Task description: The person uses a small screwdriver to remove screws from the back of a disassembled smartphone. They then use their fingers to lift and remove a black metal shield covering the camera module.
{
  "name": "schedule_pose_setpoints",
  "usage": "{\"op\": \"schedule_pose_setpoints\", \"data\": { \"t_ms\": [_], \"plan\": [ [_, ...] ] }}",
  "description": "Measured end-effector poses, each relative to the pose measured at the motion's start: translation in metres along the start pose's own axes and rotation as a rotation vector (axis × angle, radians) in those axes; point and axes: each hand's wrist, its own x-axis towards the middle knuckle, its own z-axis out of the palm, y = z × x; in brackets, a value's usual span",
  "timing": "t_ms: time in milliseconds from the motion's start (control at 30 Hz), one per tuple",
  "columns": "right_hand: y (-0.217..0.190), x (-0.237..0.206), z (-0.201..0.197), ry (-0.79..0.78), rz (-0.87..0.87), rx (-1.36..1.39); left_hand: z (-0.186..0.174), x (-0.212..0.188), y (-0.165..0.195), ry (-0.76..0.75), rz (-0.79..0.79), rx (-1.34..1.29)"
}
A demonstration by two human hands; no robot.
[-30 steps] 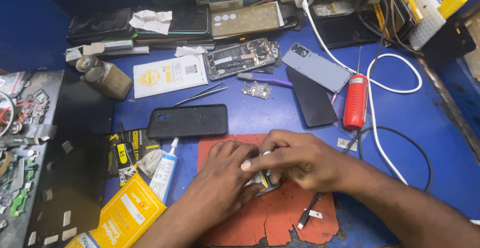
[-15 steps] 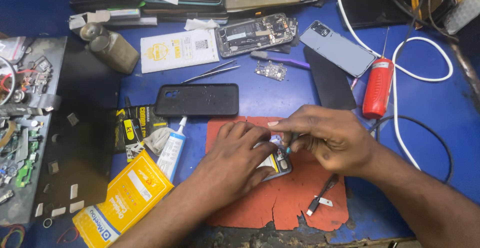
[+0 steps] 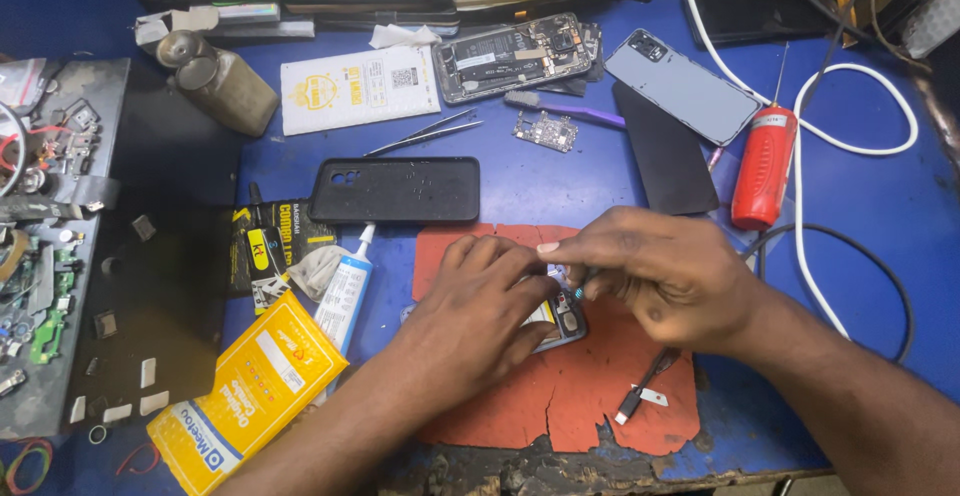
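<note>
Both of my hands meet over an opened phone (image 3: 566, 320) that lies on a cracked red mat (image 3: 600, 396) near the table's front edge. My left hand (image 3: 480, 306) lies flat over the phone and holds it down; only the phone's right end shows. My right hand (image 3: 660, 271) reaches in from the right. Its thumb and fingers pinch a small tool with a bluish tip (image 3: 579, 292) just above the phone's exposed end. What the tip touches is hidden by my fingers.
A black phone case (image 3: 400, 189), glue tube (image 3: 345, 291) and yellow packet (image 3: 250, 391) lie left of the mat. Behind are tweezers (image 3: 425, 134), a small circuit board (image 3: 545, 131), another opened phone (image 3: 515, 54), a grey back cover (image 3: 685, 86), a red screwdriver (image 3: 762, 168) and a white cable (image 3: 860, 86). A parts tray (image 3: 50, 236) stands at far left.
The view has tilted down and drawn closer to the mat. My hands stay on the phone, and my right hand's fingers have closed to a pinch over its right end.
</note>
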Motion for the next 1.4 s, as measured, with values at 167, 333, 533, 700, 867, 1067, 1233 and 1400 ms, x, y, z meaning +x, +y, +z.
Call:
{"op": "schedule_pose_setpoints", "data": {
  "t_ms": [167,333,533,700,867,1067,1233,1400],
  "plan": [
    [0.002,0.002,0.003,0.021,-0.062,-0.015,-0.001,-0.001,0.000,-0.003,0.000,-0.009],
    [0.001,0.001,0.000,0.007,-0.025,0.002,-0.001,-0.001,0.000,0.005,0.004,-0.009],
    [0.001,0.002,0.003,0.001,-0.016,0.021,0.000,-0.001,-0.001,0.009,-0.003,0.007],
    [-0.003,0.001,0.000,0.040,-0.017,-0.027,0.003,-0.001,-0.001,0.051,0.021,0.014],
    [-0.008,0.000,-0.007,0.102,-0.012,-0.076,0.010,0.006,0.008,0.114,0.047,0.074],
    [-0.014,0.000,-0.017,0.204,-0.005,-0.114,0.014,0.016,0.018,0.110,0.093,0.161],
    [-0.017,0.001,-0.016,0.211,-0.014,-0.107,0.017,0.022,0.016,0.069,0.151,0.356],
    [-0.020,0.000,-0.020,0.215,-0.014,-0.128,0.021,0.026,0.012,0.068,0.181,0.349]
  ]
}}
